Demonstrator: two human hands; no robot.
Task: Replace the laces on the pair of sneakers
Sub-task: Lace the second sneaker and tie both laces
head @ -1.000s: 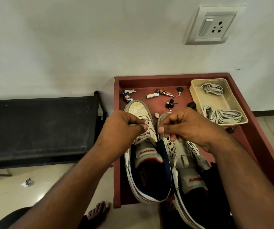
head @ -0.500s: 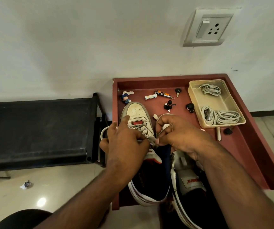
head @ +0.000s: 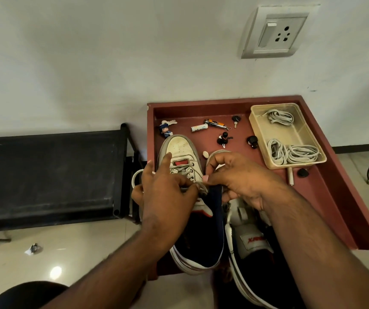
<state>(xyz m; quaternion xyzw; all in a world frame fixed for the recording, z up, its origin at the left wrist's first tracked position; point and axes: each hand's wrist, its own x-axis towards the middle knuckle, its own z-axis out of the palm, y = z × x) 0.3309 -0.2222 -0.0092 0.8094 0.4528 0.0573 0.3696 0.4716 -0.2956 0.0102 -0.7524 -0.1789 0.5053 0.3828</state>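
A red-brown tray table (head: 326, 197) with a raised lip is set against a pale wall. Along its far edge small items are scattered: a figurine in blue (head: 165, 130), a battery (head: 199, 128), a nail clipper (head: 214, 123), black keys (head: 235, 119) and dark knobs (head: 252, 141). A clear plastic box (head: 301, 134) at the far right corner is seen to hold coiled grey-white laces (head: 293, 152); a second, smaller bundle lies at its far end. A black fabric bench (head: 45, 175) with a tubular frame stands just left of the table, leaving only a narrow gap. A switch socket (head: 272, 32) is mounted on the wall above.

Two worn white sneakers are placed side by side on the near left part of the table, toes pointing far. The left sneaker (head: 181, 150) is scuffed, with a dark blue lining; its lace (head: 184, 171) remains threaded through the far eyelets. The right sneaker (head: 245, 224) is largely covered by the right forearm.

The left hand (head: 168, 192) is curled over the left sneaker's throat, and a lace end is pinched at its fingertips; a white loop of lace (head: 134, 178) is seen past the table's left edge. The right hand (head: 237, 177) is curled, thumb and forefinger pinching the same lace at the sneaker's right side.

Little free room is left between the sneakers and the small items; the table's right half is less crowded. Glossy tiled floor (head: 67, 253) lies below.
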